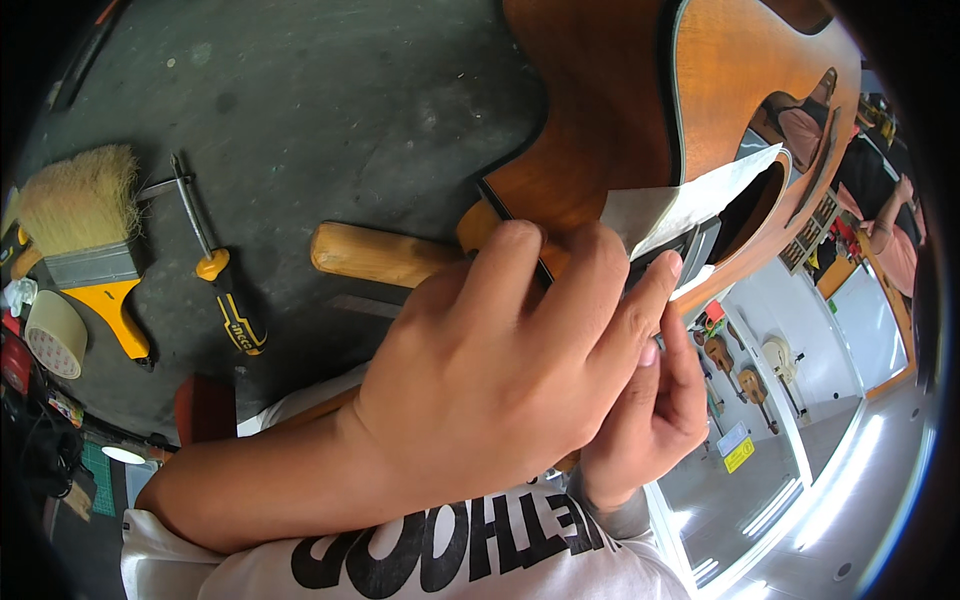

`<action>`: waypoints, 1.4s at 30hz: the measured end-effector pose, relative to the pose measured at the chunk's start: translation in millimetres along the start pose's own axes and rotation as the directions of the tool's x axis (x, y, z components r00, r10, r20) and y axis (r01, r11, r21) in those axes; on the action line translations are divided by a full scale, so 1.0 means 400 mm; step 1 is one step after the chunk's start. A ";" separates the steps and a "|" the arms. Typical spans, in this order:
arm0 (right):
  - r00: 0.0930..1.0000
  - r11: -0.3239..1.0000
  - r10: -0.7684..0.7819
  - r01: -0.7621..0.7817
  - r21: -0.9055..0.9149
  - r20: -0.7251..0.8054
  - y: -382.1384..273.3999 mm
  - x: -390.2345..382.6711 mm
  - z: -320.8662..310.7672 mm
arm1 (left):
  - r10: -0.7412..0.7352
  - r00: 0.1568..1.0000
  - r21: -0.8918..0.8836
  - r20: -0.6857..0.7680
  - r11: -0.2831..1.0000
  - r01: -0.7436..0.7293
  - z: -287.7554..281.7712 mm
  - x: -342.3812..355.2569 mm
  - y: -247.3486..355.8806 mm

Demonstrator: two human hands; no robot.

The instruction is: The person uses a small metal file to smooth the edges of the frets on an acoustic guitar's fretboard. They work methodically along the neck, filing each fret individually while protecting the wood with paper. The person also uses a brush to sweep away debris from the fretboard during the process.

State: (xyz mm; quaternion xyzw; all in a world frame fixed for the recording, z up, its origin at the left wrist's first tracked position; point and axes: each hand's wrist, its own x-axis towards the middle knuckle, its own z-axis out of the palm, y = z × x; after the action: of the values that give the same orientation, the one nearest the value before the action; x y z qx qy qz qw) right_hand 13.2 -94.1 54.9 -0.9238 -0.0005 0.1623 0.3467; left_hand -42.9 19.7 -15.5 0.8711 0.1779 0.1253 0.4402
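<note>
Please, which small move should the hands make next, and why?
Perhaps the left hand should smooth the white paper flatter against the guitar: the paper appears to bend over the guitar's edge, beside the sound hole, and the right hand is also close to it.

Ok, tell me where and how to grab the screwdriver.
Take the screwdriver by its thick handle, probably coming from the near right: the handle lies nearer you, the thin metal shaft points away, and the wide brush sits to its left.
</note>
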 end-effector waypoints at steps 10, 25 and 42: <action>0.980 0.917 -0.008 -0.073 0.391 0.200 0.077 -0.007 -0.143 | 0.001 0.999 0.019 0.033 1.000 -0.001 -0.005 -0.007 0.008; 0.806 0.943 -0.250 0.078 0.324 0.536 0.227 0.202 -0.265 | -0.049 0.978 0.251 -0.201 0.963 0.099 0.061 0.044 0.100; 0.443 0.883 -0.468 0.227 0.410 0.764 0.151 0.390 -0.225 | -0.223 0.898 0.340 -0.380 0.869 0.360 0.096 -0.021 0.146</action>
State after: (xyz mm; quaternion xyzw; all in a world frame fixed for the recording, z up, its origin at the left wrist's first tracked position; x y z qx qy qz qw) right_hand 181.0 -180.0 33.1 -0.6543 -0.3396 0.5131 0.4396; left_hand -24.4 -43.6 9.2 0.8719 0.4016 0.1603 0.2298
